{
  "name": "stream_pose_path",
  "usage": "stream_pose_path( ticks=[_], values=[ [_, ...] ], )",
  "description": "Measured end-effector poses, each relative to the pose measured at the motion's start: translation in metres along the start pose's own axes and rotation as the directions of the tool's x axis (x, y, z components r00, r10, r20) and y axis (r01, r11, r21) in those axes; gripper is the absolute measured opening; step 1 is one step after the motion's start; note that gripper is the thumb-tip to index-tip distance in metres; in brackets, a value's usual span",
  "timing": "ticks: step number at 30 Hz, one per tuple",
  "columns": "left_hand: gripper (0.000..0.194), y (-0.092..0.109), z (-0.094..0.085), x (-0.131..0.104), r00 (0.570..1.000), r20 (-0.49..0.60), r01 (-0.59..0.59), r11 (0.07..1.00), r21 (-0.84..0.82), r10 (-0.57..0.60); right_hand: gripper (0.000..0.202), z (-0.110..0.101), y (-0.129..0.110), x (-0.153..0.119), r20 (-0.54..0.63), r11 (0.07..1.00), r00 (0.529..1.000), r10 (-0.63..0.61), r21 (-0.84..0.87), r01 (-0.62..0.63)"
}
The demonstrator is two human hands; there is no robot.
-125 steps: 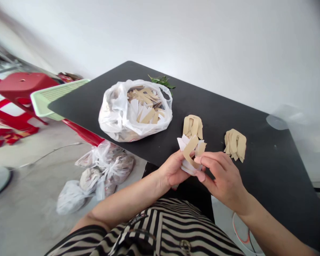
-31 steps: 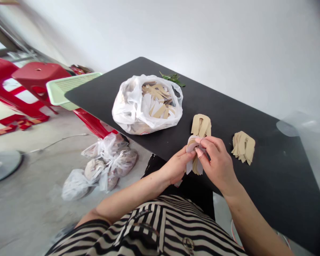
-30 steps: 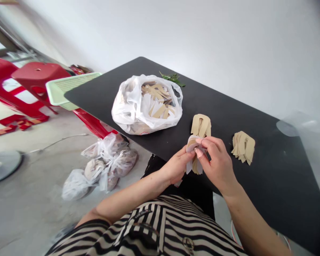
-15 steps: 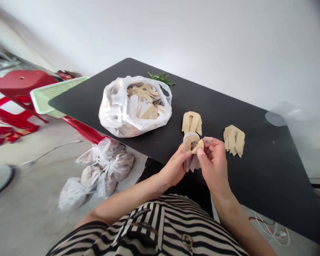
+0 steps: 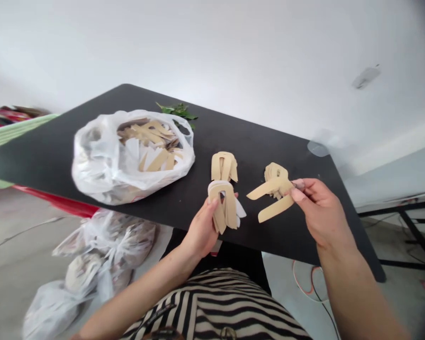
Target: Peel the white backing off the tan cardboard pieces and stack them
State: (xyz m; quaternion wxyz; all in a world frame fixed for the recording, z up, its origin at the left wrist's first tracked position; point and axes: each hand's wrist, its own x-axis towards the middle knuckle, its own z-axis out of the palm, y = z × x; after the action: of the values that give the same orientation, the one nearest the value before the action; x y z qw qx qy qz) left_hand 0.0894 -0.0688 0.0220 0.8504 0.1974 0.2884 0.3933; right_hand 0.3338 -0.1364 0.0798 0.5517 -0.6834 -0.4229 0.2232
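My left hand (image 5: pixel 202 228) grips a stack of U-shaped paper pieces (image 5: pixel 226 208), tan on top with white ones among them, near the table's front edge. Between thumb and fingers, my right hand (image 5: pixel 320 210) pinches a single tan U-shaped piece (image 5: pixel 272 188) by its curved end, its two legs pointing left. Behind that piece lies a tan pile (image 5: pixel 275 171) on the table, partly covered by it. Another tan pile (image 5: pixel 224 163) rests just beyond the stack in my left hand.
A white plastic bag (image 5: pixel 102 160) full of tan and white cut pieces stands on the black table (image 5: pixel 255 141). Green leaves (image 5: pixel 180 111) lie behind it. Tied plastic bags (image 5: pixel 127 241) sit on the floor at left. A white wall rises behind the table.
My right hand has moved right, away from the stack, carrying one tan piece to the right-hand pile. My left hand still holds the stack. The view has turned to the right.
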Motion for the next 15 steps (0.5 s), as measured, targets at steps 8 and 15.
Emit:
stream_pose_path(
  ticks=[8, 15],
  values=[
    [0.056, 0.009, 0.005, 0.004, 0.988, -0.009, 0.155, 0.987, 0.046, -0.155, 0.037, -0.047, 0.024, 0.102, 0.373, 0.973, 0.899, 0.228, -0.069, -0.218],
    [0.055, 0.006, 0.011, 0.016, 0.952, 0.071, 0.301, 0.953, -0.031, -0.298, 0.043, -0.049, 0.067, 0.171, 0.428, 0.955, 0.876, 0.222, -0.278, -0.107]
  ],
)
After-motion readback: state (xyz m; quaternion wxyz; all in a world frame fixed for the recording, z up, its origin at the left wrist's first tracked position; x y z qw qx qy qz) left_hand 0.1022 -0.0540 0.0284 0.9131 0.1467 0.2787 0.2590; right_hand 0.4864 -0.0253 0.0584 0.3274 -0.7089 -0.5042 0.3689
